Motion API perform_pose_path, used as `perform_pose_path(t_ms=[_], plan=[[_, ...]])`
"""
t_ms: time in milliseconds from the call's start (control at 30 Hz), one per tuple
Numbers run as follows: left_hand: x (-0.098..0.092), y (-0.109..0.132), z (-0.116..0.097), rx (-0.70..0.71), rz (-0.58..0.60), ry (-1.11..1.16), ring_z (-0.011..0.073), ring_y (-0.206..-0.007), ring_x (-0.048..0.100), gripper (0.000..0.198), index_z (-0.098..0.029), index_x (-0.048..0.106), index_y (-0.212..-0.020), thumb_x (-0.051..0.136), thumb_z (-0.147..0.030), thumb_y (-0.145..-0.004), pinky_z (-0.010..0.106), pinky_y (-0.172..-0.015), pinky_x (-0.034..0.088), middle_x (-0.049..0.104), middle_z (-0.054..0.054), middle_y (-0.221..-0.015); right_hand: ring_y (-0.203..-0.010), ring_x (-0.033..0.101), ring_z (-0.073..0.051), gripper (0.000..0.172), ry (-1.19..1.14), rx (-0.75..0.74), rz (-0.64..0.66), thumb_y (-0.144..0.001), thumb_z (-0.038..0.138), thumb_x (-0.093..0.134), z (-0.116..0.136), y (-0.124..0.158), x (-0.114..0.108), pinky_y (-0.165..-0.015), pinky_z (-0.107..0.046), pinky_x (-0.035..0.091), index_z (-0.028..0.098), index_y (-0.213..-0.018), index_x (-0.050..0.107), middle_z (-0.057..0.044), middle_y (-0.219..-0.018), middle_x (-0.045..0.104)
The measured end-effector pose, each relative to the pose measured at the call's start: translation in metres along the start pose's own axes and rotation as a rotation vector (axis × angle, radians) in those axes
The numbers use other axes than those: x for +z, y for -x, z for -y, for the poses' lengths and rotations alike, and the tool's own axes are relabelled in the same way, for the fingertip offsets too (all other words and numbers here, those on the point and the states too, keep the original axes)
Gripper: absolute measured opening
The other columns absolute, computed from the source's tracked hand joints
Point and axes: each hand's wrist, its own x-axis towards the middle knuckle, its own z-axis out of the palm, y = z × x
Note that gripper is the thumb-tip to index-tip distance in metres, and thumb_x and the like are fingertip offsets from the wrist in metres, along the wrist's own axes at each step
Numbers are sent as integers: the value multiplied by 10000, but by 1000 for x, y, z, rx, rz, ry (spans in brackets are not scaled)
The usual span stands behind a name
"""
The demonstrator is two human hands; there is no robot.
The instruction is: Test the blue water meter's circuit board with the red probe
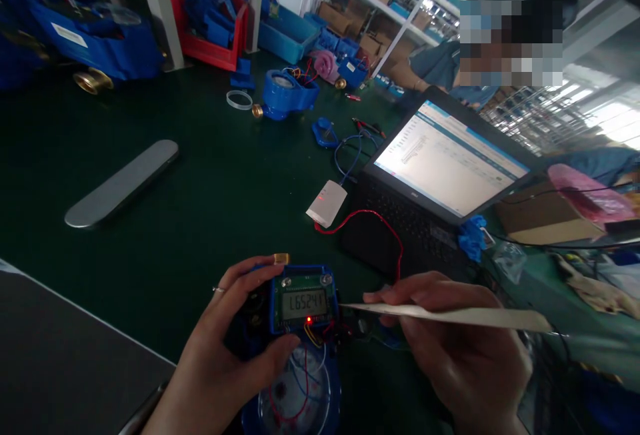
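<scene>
My left hand (225,342) is closed around the blue-framed display board (304,302) of a water meter, thumb below and fingers along the upper left side. Digits show on its small screen, and a red light glows beneath them. Thin coloured wires run from the board over the meter's round clear-covered body (300,388). In my right hand (450,348) is a long, pale, flat tool (465,316) with a pointed tip, pinched between thumb and fingers. That tip is at the board's right edge; I cannot tell whether it touches.
A laptop (400,222) stands at the right, beside a white box (327,203) with a red wire. Further back are a blue meter (285,95), a clear ring (239,100) and a red bin (240,42). A grey rounded bar (123,183) lies left. Another person (435,65) is behind the laptop.
</scene>
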Motion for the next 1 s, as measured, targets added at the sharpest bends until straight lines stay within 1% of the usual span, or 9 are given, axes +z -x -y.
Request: perform_pose_path(t_ms=[133,233,367,433,533,633,767,900,1000], plan=[[3,2,-4,-90,-52,56,200,-1228,517,433,-475,537,-1157,678,-405,-755,366,-1041,484,494,-68,-1332,-794,694,-167,368,78,5,79,-782,-45,557,2,-3,-1,-656,-319,644,253,-996,566,5,-854,659],[5,1,-5,-79,-74,91,214,-1215,529,422,-432,575,-1138,690,-374,-737,381,-1045,481,533,-46,-1306,-781,695,-163,341,118,-6,106,-788,-22,562,3,-6,-2,-640,-307,637,259,-981,559,10,-837,660],[5,0,-5,-85,-78,88,242,-1212,530,424,-396,596,-1137,696,-389,-725,404,-1035,487,529,-14,-1318,-778,697,-161,327,201,-30,172,-795,1,572,6,-11,-4,-655,-302,625,266,-986,550,14,-835,670],[4,1,-5,-89,-69,74,240,-1206,532,422,-414,589,-1138,693,-402,-729,411,-1037,484,523,-24,-1320,-766,699,-168,313,250,-42,223,-799,16,578,9,-15,-5,-637,-305,621,270,-979,552,10,-832,678],[3,2,-3,-84,-51,57,211,-1215,521,425,-481,547,-1148,678,-410,-750,390,-1048,474,504,-69,-1324,-737,699,-165,279,289,-55,271,-809,36,576,13,-21,-6,-591,-291,613,273,-954,548,13,-809,680],[2,2,2,-57,-23,37,198,-1214,523,444,-505,507,-1171,664,-406,-767,378,-1040,484,483,-76,-1333,-719,699,-160,254,292,-56,288,-812,51,584,13,-26,-6,-568,-277,608,270,-933,537,16,-788,677],[3,1,6,-23,-2,16,216,-1195,545,462,-490,500,-1187,671,-428,-762,383,-994,520,466,-49,-1347,-713,704,-181,236,279,-14,284,-818,78,603,13,-24,-5,-549,-288,600,274,-929,532,-6,-779,689],[3,1,3,-64,-17,29,209,-1229,518,415,-487,515,-1159,658,-415,-776,383,-1030,492,475,-63,-1339,-703,706,-178,204,297,22,268,-825,90,599,16,-22,-2,-545,-276,596,265,-909,539,-15,-788,699],[-2,1,-1,-24,-19,-41,219,-1247,511,454,-480,485,-1201,648,-421,-781,409,-1019,506,468,-58,-1367,-723,702,-160,234,271,10,302,-808,54,589,16,-24,-3,-565,-254,593,257,-911,537,-7,-811,697]])
